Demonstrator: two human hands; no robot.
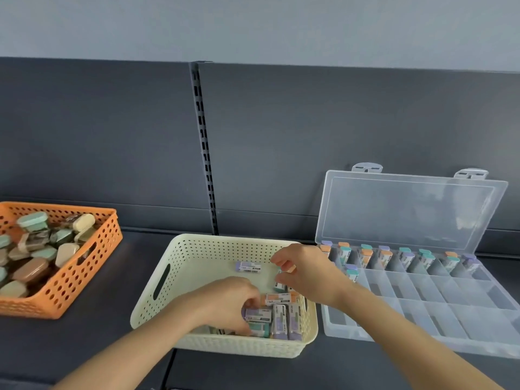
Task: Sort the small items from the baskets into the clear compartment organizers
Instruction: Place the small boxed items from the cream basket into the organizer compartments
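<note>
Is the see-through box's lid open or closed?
Open. The lid of the clear organizer stands upright behind it, and the erasers in its back row sit uncovered.

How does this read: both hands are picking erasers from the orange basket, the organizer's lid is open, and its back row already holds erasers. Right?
Wrong basket. In the head view the left hand and right hand are picking erasers from the cream basket; the orange basket sits apart on the left. The organizer's lid is open, and its back row already holds erasers.
</note>
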